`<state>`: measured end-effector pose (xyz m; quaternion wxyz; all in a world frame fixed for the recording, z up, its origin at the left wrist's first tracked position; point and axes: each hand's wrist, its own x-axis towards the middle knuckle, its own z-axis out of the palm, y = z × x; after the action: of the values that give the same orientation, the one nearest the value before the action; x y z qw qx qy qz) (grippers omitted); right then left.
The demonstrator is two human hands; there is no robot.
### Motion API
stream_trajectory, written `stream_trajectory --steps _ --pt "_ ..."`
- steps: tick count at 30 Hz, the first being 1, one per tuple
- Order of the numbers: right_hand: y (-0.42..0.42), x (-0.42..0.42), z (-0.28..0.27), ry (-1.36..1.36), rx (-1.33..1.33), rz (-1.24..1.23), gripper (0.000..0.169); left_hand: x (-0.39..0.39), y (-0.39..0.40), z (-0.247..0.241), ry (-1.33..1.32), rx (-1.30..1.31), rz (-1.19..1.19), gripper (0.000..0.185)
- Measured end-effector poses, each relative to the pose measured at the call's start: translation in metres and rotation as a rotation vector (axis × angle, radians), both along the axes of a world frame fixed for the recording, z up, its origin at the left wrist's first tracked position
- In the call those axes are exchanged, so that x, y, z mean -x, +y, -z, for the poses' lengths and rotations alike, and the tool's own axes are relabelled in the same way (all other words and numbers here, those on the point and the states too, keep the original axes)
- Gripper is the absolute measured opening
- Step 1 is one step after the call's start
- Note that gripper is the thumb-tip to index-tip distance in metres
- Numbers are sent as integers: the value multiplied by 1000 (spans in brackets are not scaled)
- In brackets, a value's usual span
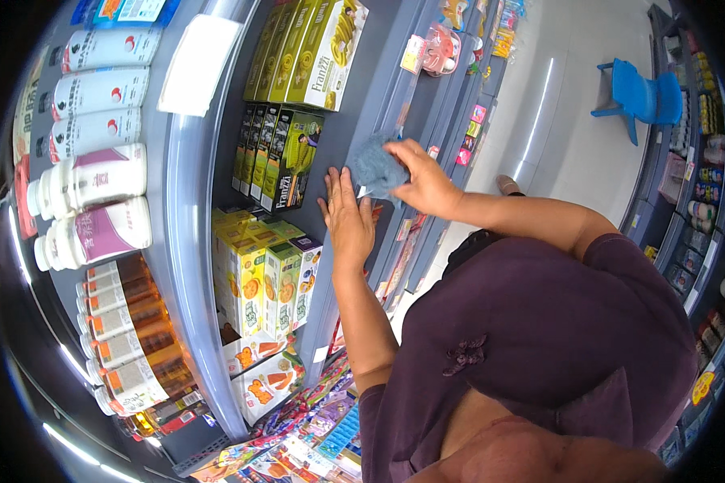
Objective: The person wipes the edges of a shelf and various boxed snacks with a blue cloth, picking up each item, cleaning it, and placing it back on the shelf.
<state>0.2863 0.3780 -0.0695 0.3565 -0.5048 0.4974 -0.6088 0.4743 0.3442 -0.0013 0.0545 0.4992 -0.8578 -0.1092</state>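
Note:
My right hand (pixel 429 180) grips a bunched blue-grey cloth (pixel 376 164) against the front of a grey store shelf (pixel 332 136). Beside it, my left hand (pixel 348 220) lies flat on the same shelf, its fingertips close to the cloth. A small white piece (pixel 362 191), perhaps a tag, shows between that hand and the cloth. Behind my left hand stand dark Franzzi biscuit boxes (pixel 290 160), with green Franzzi boxes (pixel 326 54) farther along. Yellow and white snack cartons (pixel 269 281) are nearer my left forearm.
On the upper shelf are white bottles (pixel 103 175) and amber bottles (pixel 139 338), behind a curved clear edge strip (pixel 184 241) with a white card (pixel 198 63). Packaged goods (pixel 332 416) hang lower down. Across the aisle floor (pixel 556 139) stands a blue chair (pixel 640 93) near another shelf.

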Motion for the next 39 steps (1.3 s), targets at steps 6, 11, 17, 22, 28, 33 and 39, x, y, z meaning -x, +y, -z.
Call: stream_trajectory --steps 6,11,17,22,28,33,39 --pt "-28 22 11 85 -10 259 65 0 -2 -1 2 -33 -16 68" --pt "-42 14 43 -290 -114 156 66 2 -2 0 26 -35 0 71" --pt "16 -33 13 -581 -329 -355 57 -7 -4 -4 31 -73 13 70" --pt "-25 -6 31 -563 -127 -26 55 3 -2 -6 68 -101 -18 62" --pt "-49 18 36 -774 -248 42 55 0 -1 -7 60 -90 -35 61" --pt "-1 -19 22 -823 -421 -340 64 -3 -3 -9 68 -105 2 61" --pt "-34 15 29 -830 -246 -291 43 -1 -4 -6 90 -108 -11 61"
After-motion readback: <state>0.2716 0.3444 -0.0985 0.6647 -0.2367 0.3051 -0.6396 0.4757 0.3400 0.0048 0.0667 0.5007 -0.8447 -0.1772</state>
